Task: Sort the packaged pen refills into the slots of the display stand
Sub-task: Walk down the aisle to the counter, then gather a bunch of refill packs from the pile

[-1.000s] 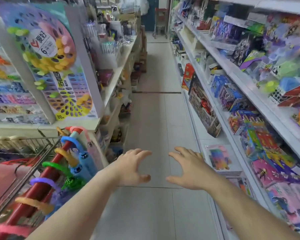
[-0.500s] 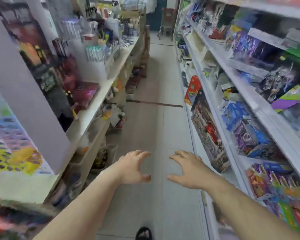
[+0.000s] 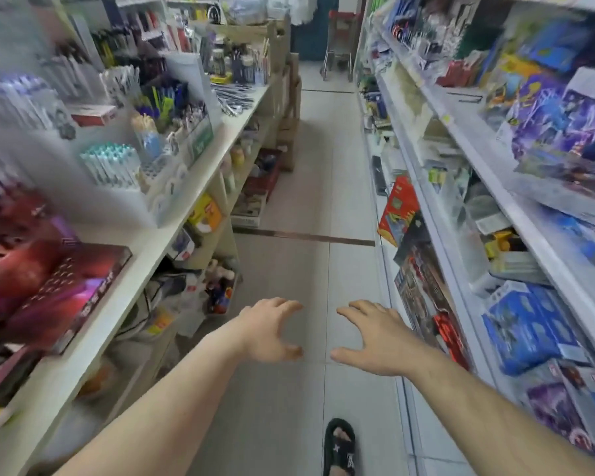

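Note:
My left hand and my right hand are stretched out in front of me over the aisle floor, palms down, fingers spread and relaxed, holding nothing. On the left shelf stand white display stands with pens and refills upright in their slots, among them a cluster with teal caps. Farther along that shelf lie loose dark packaged pens or refills; blur hides which they are. Both hands are well short of the stands.
A tiled aisle runs ahead between a cream shelf unit on the left and white shelves of boxed toys on the right. A red game box lies near left. My sandalled foot shows below. A shopping trolley stands at the far end.
I have walked forward along the aisle: the colourful board and umbrellas slid out of view behind, and the pen display stands came closer on the left. Both hands stay outstretched and empty.

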Demonstrator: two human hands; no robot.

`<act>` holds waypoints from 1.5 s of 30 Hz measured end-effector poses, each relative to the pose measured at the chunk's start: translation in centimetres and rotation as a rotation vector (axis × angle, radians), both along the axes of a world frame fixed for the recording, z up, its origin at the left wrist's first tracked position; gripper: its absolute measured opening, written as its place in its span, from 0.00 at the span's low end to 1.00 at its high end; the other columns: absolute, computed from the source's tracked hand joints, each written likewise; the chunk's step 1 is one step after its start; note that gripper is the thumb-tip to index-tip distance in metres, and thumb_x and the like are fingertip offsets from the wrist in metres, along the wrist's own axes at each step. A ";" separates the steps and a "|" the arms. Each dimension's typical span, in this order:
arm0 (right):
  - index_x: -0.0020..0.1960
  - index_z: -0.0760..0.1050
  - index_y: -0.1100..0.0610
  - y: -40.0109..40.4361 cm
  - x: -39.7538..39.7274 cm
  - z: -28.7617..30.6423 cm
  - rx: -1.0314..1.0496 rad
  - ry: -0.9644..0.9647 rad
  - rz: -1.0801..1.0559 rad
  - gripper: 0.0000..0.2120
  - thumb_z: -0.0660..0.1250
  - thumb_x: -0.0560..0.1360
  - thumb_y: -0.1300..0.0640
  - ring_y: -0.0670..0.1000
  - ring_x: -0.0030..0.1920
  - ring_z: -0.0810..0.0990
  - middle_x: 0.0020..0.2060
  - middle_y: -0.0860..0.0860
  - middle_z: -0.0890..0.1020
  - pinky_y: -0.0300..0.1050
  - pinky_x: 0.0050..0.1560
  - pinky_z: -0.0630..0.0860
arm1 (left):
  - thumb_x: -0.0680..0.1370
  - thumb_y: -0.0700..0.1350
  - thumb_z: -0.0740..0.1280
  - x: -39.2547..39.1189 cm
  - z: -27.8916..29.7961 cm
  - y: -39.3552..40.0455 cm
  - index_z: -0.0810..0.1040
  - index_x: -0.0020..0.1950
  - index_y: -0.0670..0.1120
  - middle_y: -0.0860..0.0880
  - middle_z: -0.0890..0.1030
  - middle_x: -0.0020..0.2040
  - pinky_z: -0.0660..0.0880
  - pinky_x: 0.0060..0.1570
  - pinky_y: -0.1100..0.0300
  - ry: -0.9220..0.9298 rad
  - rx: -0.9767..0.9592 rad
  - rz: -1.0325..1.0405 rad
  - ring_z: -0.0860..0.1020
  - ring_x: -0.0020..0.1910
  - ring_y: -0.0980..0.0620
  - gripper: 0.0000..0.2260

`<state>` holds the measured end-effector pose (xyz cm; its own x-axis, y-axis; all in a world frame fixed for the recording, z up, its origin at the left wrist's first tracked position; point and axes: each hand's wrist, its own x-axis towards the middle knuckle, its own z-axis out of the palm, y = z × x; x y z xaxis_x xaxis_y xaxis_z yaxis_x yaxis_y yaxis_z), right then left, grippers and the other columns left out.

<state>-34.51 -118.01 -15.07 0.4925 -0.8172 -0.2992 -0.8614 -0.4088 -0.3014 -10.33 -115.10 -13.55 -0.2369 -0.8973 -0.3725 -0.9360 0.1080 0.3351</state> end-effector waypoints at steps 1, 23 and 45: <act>0.78 0.58 0.46 -3.2 -0.1 -0.1 0.007 -0.010 0.009 0.40 0.62 0.72 0.29 0.51 0.74 0.61 0.74 0.47 0.64 0.49 0.73 0.56 | 0.72 0.61 0.69 0.0 0.0 -2.8 0.57 0.80 0.55 0.50 0.63 0.78 0.61 0.74 0.45 -0.007 0.001 0.021 0.61 0.77 0.47 0.39; 0.78 0.57 0.44 -60.5 16.8 3.1 -0.006 0.051 0.275 0.46 0.60 0.64 0.26 0.49 0.73 0.61 0.75 0.45 0.62 0.47 0.72 0.57 | 0.74 0.61 0.67 16.6 0.3 -53.7 0.57 0.79 0.59 0.54 0.61 0.78 0.63 0.74 0.47 0.103 -0.022 0.281 0.61 0.77 0.51 0.36; 0.81 0.45 0.46 -107.8 42.5 1.9 -0.015 -0.038 0.763 0.45 0.61 0.72 0.32 0.53 0.77 0.56 0.79 0.49 0.58 0.54 0.76 0.55 | 0.76 0.56 0.66 32.3 2.4 -92.7 0.52 0.81 0.56 0.51 0.60 0.79 0.62 0.73 0.54 0.075 -0.031 0.701 0.62 0.76 0.49 0.37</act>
<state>7.96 -225.79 -13.16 0.9321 -0.2498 -0.2622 -0.3273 -0.8910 -0.3147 21.96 -207.78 -11.17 0.3773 -0.8576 -0.3494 -0.7630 -0.5017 0.4076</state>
